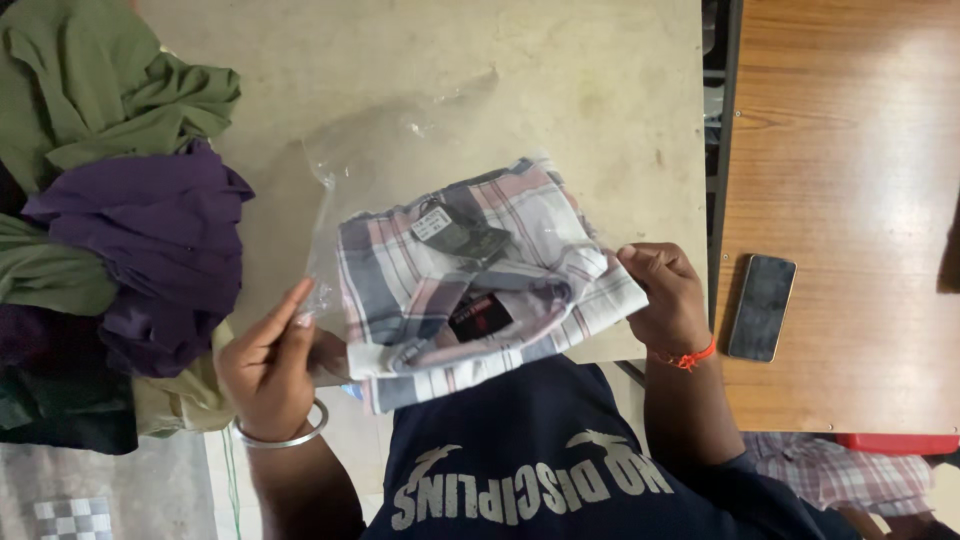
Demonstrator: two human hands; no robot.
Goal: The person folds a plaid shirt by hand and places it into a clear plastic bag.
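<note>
A folded plaid shirt [470, 280] in grey, pink and white, with a dark tag at its collar, sits partly inside a clear plastic bag [400, 150]. My right hand [668, 298] grips the shirt's right edge. My left hand [268, 362] pinches the bag's open left edge beside the shirt. Both are held just above the near edge of a pale table [420, 60]. A silver bangle circles my left wrist and a red thread my right.
A heap of green and purple garments [120, 200] covers the table's left side. A dark phone [761, 306] lies on a brown wooden table [850, 150] to the right. A red object and plaid cloth [840, 470] show at lower right.
</note>
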